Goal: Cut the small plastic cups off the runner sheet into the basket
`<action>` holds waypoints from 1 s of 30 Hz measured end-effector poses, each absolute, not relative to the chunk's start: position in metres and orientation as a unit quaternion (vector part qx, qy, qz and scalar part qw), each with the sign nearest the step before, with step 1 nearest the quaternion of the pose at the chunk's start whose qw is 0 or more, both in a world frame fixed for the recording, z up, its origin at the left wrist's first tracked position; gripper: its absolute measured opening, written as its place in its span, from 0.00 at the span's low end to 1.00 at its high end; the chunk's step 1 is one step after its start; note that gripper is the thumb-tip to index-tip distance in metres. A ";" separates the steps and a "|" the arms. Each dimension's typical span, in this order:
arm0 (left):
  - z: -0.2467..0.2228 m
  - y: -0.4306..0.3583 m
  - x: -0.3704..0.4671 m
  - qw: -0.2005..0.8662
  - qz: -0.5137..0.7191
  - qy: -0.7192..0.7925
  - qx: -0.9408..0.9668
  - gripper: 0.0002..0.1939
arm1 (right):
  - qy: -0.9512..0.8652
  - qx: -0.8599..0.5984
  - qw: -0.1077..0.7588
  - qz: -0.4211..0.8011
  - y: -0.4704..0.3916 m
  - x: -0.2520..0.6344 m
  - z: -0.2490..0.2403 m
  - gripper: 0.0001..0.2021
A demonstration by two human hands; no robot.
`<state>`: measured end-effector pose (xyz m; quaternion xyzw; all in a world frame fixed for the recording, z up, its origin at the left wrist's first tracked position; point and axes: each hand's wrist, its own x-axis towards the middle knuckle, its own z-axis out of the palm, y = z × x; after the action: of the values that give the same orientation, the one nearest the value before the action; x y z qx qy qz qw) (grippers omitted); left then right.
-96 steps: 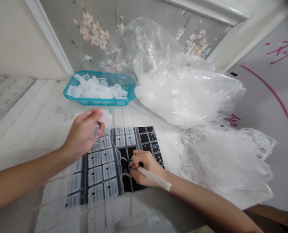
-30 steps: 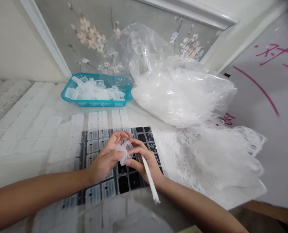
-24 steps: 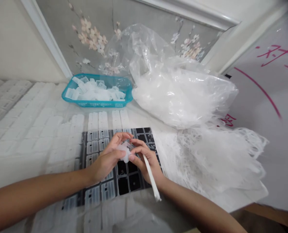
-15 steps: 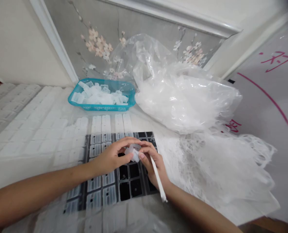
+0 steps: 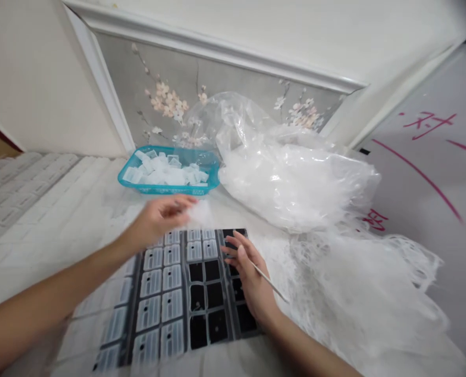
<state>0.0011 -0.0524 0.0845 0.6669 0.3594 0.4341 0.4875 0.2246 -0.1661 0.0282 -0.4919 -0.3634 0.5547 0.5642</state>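
My left hand (image 5: pixel 168 219), blurred by motion, holds a translucent white plastic piece (image 5: pixel 201 213) at its fingertips, just in front of the blue basket. My right hand (image 5: pixel 251 272) hovers over the right part of a black tray (image 5: pixel 225 283), with a thin white stick (image 5: pixel 270 283) held between thumb and palm and the other fingers spread. White slotted pieces (image 5: pixel 172 303) fill the tray's left columns and its upper middle cells. Black shows in the lower middle cells and the right column.
The blue basket (image 5: pixel 160 189) holds many translucent pieces. A clear bag (image 5: pixel 296 183) of white material stands beside it, with a heap of white netting (image 5: pixel 358 293) at the right. Rows of white pieces (image 5: pixel 32 183) cover the left side. A marked whiteboard (image 5: pixel 421 146) stands right.
My hands have moved apart. The left one carried the plastic piece up and left toward the basket, while the right one let go of it and kept the stick. The view has tilted slightly.
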 end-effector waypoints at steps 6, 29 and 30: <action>0.087 0.045 -0.064 0.142 0.568 0.449 0.675 0.15 | -0.261 -0.434 0.580 0.638 -0.163 0.225 0.023 0.20; 0.040 -0.056 0.039 0.268 0.146 0.151 0.940 0.16 | -0.531 -0.520 0.497 0.447 -0.160 0.235 0.009 0.07; 0.035 -0.058 0.039 0.272 0.146 0.145 0.940 0.16 | -0.536 -0.524 0.493 0.442 -0.160 0.235 0.008 0.06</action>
<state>0.0389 -0.0581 0.0347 0.9399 0.1452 0.1463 0.2723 0.2351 -0.1597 0.0083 -0.5240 -0.5360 0.4416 0.4931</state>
